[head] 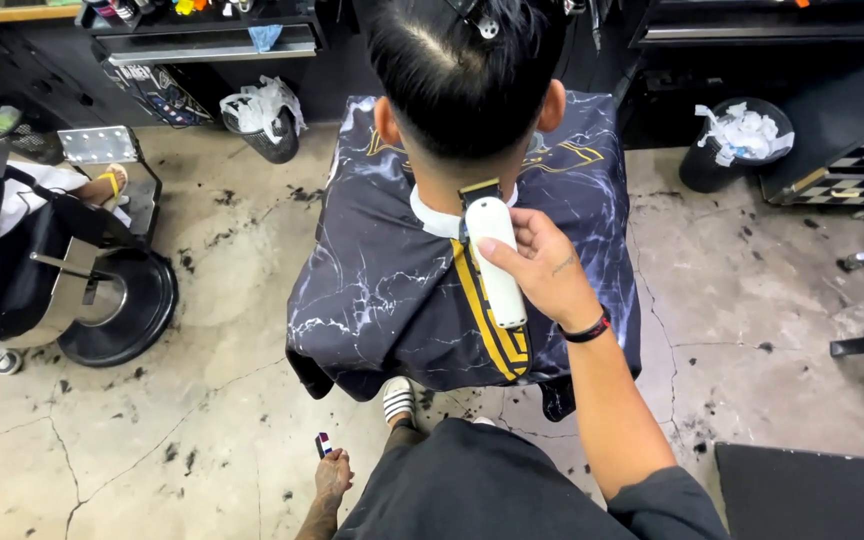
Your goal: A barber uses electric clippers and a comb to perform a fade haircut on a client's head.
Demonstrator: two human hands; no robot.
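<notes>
One white clipper [493, 255], right hand [542, 265], two bins [264, 120]

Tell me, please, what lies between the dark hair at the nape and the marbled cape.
In the head view, a white neck strip wraps the neck between the hair and the cape. The clipper, held in the right hand, crosses it.

Black wristband [586, 329], grey short sleeve [667, 500], wrist tattoo [563, 265]
</notes>
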